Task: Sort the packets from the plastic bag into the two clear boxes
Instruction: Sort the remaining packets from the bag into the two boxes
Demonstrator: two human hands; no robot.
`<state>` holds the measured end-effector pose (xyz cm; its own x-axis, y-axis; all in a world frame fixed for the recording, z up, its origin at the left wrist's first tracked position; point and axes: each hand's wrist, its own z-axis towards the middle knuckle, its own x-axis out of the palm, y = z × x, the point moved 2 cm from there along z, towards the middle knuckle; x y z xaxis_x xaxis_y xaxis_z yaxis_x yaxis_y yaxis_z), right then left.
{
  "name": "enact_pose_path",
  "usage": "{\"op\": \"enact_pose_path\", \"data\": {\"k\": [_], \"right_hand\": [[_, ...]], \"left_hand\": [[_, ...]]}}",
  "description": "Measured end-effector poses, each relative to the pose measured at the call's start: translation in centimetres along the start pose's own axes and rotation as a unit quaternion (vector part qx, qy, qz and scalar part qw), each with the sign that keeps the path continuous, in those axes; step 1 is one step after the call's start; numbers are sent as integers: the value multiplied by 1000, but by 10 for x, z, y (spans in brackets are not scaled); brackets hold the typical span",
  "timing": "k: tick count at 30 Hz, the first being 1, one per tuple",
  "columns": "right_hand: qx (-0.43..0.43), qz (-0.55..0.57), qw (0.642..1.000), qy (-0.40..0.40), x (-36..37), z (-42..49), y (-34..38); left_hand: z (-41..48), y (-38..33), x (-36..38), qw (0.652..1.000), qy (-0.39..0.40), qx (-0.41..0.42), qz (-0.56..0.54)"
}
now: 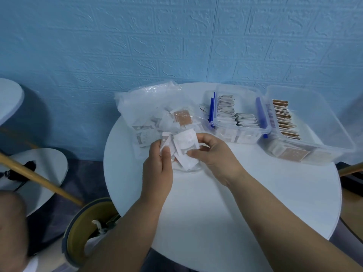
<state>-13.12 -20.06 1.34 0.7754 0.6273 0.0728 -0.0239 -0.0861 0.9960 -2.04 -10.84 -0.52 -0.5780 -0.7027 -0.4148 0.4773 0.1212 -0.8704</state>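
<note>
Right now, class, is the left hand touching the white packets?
Touching. The head view shows the left hand pinching the white packets, with no gap between them.

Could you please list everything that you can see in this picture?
table: one, white, round, centre
plastic bag: one, clear, table's far left, holding packets
left box: one, clear with blue latches, table's far right, holding pale packets
right box: one, clear, beside it, holding brown packets
held packets: a bunch, white, between both hands
bin: one, yellowish rim, floor, lower left
wooden stick: one, tan, left
wall: blue, behind
left hand: grips held packets
right hand: fingers pinch held packets
</note>
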Motion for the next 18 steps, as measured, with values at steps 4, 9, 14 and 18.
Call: {"op": "enact_pose_path", "data": {"k": [4,9,14,18], "right_hand": [[1,-14,1000,16,9,2,-1],[1,-45,999,-2,6,2,-2],[7,-76,997,-5,6,2,-3],[22,-64,998,15,7,2,-4]], "left_hand": [[1,0,-1,1000,15,-4,-10],[0,-4,-3,999,27,-19,-39],[3,-1,-1,999,12,-34,-19],[4,1,-1,999,-1,-35,-20]]}}
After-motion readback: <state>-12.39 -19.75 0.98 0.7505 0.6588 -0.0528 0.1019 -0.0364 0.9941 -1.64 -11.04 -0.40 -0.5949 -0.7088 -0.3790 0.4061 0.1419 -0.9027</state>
